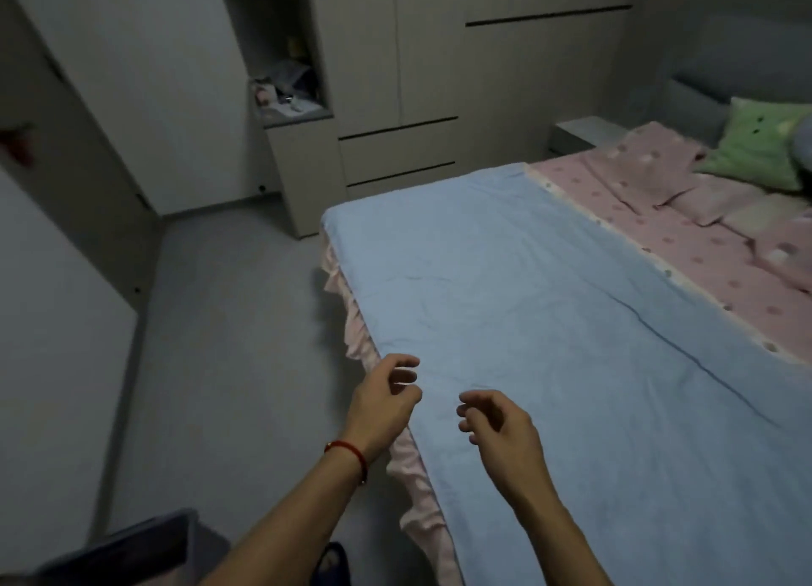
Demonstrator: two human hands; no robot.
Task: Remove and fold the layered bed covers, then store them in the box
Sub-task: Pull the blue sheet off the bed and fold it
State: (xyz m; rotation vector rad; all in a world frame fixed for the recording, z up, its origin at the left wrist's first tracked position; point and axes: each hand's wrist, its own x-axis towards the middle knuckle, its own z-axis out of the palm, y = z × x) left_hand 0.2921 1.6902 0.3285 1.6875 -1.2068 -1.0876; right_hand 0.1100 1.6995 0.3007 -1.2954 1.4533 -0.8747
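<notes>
Blue cover (549, 300) is spread flat on bed; likely light, soft, limp. Near edge is best pinched. Left hand (382, 403) and right hand (496, 427) are held loosely curled, empty.

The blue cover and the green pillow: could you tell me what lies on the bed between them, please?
In the head view, pink dotted bedding lies between the blue cover and the green pillow, rumpled near the pillow.
</notes>
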